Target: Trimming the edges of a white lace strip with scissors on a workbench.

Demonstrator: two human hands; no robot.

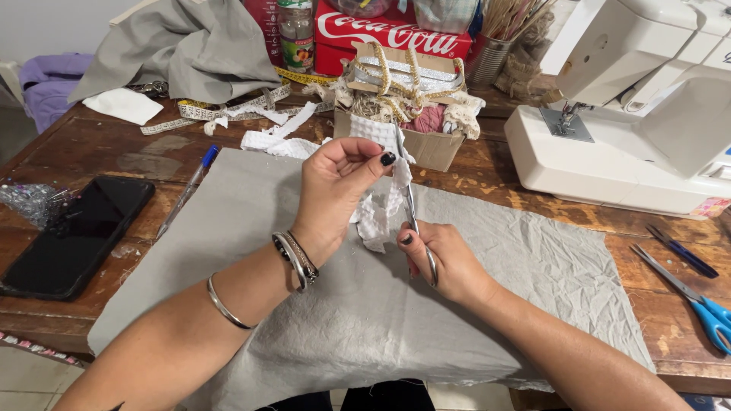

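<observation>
Left hand: raised above the grey cloth, fingers pinched together on the upper end of a strip of white lace trim, which hangs down from the fingertips.
Right hand: curled shut around the handles of silver scissors, blades pointing up and away, lying right against the lace just beside the left thumb.
Lace trim: held in the air between the two hands, its loose lower end bunched just above the cloth; how wide the blades stand apart cannot be told.
Grey cloth: wrinkled, spread flat over the wooden surface beneath both forearms, its near edge hanging over the front.
Wrists: bracelets on the left wrist, a plain bangle further up that forearm.
Cardboard box: just behind the hands, filled with braids, ribbons and lace.
Sewing machine: white, at the far right.
Blue-handled scissors: lying at the right edge, a dark pen near them.
Phone: black, face up at the left, beside a blue pen.
Measuring tape: far left of the box, near folded grey fabric.
</observation>
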